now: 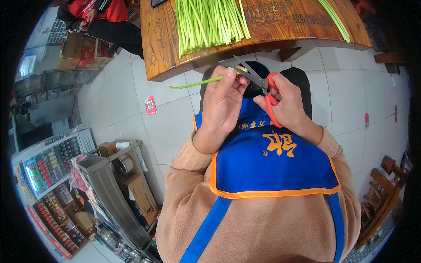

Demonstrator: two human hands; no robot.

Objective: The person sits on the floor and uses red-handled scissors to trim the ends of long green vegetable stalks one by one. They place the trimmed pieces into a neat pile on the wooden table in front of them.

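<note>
My left hand (225, 95) pinches a single green stem (200, 83), probably a garlic shoot, between thumb and fingers. Its thin end points out to the left and its thicker end lies by the scissor blades. In my right hand (286, 98) is a pair of scissors (261, 82) with red handles, blades spread apart around the tip of my left fingers. Behind the blades, between my knees, stands a dark container (258, 67), mostly hidden. A thick pile of similar stems (210, 26) lies on the wooden table (161, 59) before me.
A smaller bunch of stems (335, 21) rests at the table's right. Across at the left sits another person (105, 23). A metal rack (111, 184) and a stocked drinks cooler (52, 164) stand on my left. A red card (151, 106) lies on the tiled floor.
</note>
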